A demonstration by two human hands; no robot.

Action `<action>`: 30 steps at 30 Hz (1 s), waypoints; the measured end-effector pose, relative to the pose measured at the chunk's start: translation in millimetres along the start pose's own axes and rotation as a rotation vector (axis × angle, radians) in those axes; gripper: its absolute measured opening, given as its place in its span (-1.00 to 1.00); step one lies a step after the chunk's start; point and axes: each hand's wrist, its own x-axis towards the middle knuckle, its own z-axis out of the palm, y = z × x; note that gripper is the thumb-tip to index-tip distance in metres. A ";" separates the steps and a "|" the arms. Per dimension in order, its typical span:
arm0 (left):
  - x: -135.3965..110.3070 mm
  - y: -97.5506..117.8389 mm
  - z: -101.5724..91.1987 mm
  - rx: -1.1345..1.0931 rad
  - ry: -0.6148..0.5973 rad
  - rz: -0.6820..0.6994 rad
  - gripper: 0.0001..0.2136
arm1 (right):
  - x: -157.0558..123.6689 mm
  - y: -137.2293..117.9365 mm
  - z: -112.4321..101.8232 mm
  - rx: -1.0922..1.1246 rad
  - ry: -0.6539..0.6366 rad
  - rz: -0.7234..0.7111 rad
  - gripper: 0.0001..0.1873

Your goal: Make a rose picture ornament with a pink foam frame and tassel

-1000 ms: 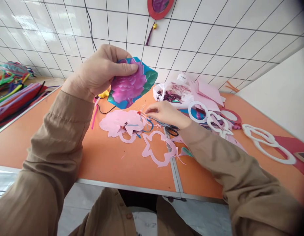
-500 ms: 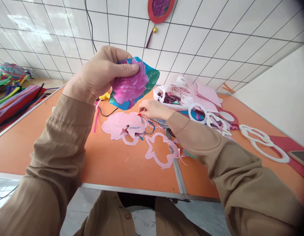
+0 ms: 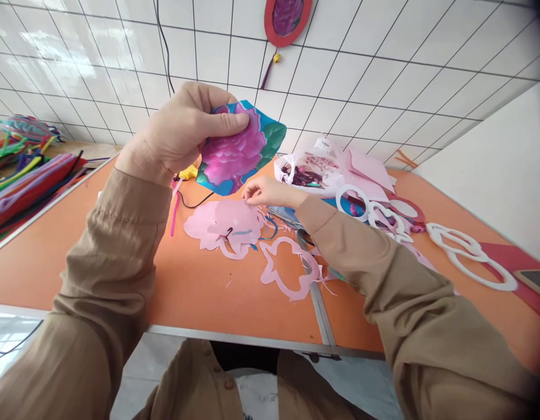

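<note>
My left hand (image 3: 182,131) is raised above the orange table (image 3: 200,291) and holds a cut-out picture of a magenta flower on blue and green (image 3: 239,149), thumb pressed on its top. My right hand (image 3: 265,192) reaches over the table and pinches at the upper edge of a pink paper flower shape (image 3: 221,224) lying flat; whether it has a hold of the paper I cannot tell. Just right of that hand lie scissors (image 3: 298,224), partly hidden by my right sleeve. A pink outline scrap (image 3: 291,271) lies in front.
White foam rings (image 3: 471,256) and pink sheets (image 3: 366,169) cover the right side, with a plastic bag (image 3: 302,169) behind. Coloured pipe cleaners (image 3: 29,181) are piled at the left. A black cable (image 3: 165,52) runs down the tiled wall. A red-framed ornament (image 3: 287,17) hangs above.
My right hand moved left, away from the scissors, to the top edge of the pink paper flower. The left hand holds the flower picture as before.
</note>
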 end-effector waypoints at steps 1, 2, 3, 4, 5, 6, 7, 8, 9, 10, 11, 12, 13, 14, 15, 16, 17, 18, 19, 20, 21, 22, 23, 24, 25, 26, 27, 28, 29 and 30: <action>0.1 -0.6 -1.0 -0.005 -0.007 0.012 -0.62 | -4.7 -1.3 -6.8 0.029 -0.004 -0.006 -0.91; 0.2 -1.3 -2.1 -0.009 -0.017 0.027 -0.65 | -10.2 -2.4 -13.5 0.066 -0.007 -0.014 -0.90; 0.3 -2.2 -3.3 -0.012 -0.030 0.042 -0.68 | -16.4 -3.3 -19.8 0.150 0.001 -0.028 -0.89; 0.3 -3.1 -4.4 -0.012 -0.040 0.058 -0.70 | -22.9 -4.1 -25.5 0.217 -0.005 -0.045 -0.88; 0.3 -4.0 -5.4 -0.011 -0.049 0.072 -0.72 | -29.7 -5.0 -30.4 0.271 0.003 -0.060 -0.88; 0.2 -4.7 -6.3 -0.007 -0.057 0.083 -0.72 | -36.7 -6.3 -34.6 0.307 0.006 -0.070 -0.87; 0.2 -5.2 -7.0 -0.001 -0.063 0.094 -0.72 | -43.8 -8.3 -38.3 0.321 0.018 -0.076 -0.86; 0.1 -5.3 -7.5 0.003 -0.066 0.103 -0.71 | -50.7 -11.0 -41.7 0.328 0.028 -0.083 -0.84; 0.0 -5.2 -7.9 0.007 -0.071 0.110 -0.70 | -57.3 -14.6 -44.9 0.330 0.052 -0.095 -0.84; -0.2 -4.9 -8.2 0.008 -0.074 0.116 -0.69 | -63.6 -18.7 -48.1 0.326 0.088 -0.108 -0.85; -0.3 -4.5 -8.4 0.012 -0.075 0.118 -0.69 | -69.3 -23.3 -51.5 0.316 0.126 -0.118 -0.86; -0.5 -4.0 -8.7 0.021 -0.072 0.116 -0.68 | -74.2 -27.9 -55.0 0.299 0.171 -0.123 -0.87; -0.7 -3.6 -9.0 0.035 -0.067 0.112 -0.68 | -78.4 -32.1 -58.7 0.269 0.221 -0.124 -0.89; -1.0 -3.3 -9.4 0.053 -0.059 0.106 -0.66 | -81.6 -35.4 -62.4 0.215 0.264 -0.120 -0.90; -1.2 -3.3 -9.8 0.073 -0.047 0.101 -0.64 | -83.9 -37.8 -65.9 0.147 0.309 -0.117 -0.90; -1.5 -3.4 -10.3 0.091 -0.038 0.098 -0.61 | -85.4 -39.1 -69.1 0.073 0.354 -0.110 -0.89; -1.7 -3.6 -10.8 0.105 -0.034 0.096 -0.59 | -86.2 -39.5 -71.8 0.002 0.396 -0.101 -0.87; -1.9 -3.9 -11.3 0.110 -0.033 0.099 -0.58 | -86.4 -39.2 -73.9 -0.053 0.434 -0.090 -0.86; -2.2 -4.2 -11.7 0.110 -0.037 0.103 -0.57 | -86.2 -38.7 -75.3 -0.088 0.468 -0.077 -0.84; -2.4 -4.2 -12.2 0.108 -0.041 0.106 -0.58 | -85.8 -38.5 -76.3 -0.101 0.496 -0.068 -0.83; -2.7 -4.1 -12.6 0.103 -0.043 0.110 -0.58 | -85.2 -38.9 -77.0 -0.095 0.517 -0.063 -0.83; -3.1 -3.6 -13.0 0.097 -0.045 0.113 -0.60 | -84.7 -40.2 -77.5 -0.077 0.537 -0.064 -0.83; -3.6 -2.9 -13.4 0.090 -0.047 0.116 -0.63 | -84.2 -42.7 -78.3 -0.052 0.564 -0.070 -0.84; -4.1 -2.0 -13.9 0.083 -0.052 0.120 -0.65 | -84.0 -46.1 -79.3 -0.019 0.593 -0.076 -0.85; -4.8 -0.9 -14.4 0.073 -0.059 0.125 -0.68 | -84.1 -50.3 -80.7 0.021 0.624 -0.080 -0.85; -5.4 0.2 -14.9 0.058 -0.059 0.133 -0.70 | -84.4 -54.9 -82.4 0.071 0.648 -0.079 -0.86; -6.1 1.2 -15.5 0.041 -0.049 0.140 -0.72 | -85.0 -59.4 -84.4 0.134 0.666 -0.078 -0.86; -6.7 2.1 -16.0 0.023 -0.036 0.148 -0.73 | -85.7 -63.4 -86.2 0.211 0.672 -0.077 -0.86; -7.3 2.9 -16.6 0.006 -0.025 0.159 -0.73 | -86.4 -66.3 -87.6 0.303 0.658 -0.081 -0.87; -7.8 3.4 -17.0 -0.009 -0.014 0.174 -0.73 | -86.9 -67.9 -88.1 0.403 0.625 -0.086 -0.87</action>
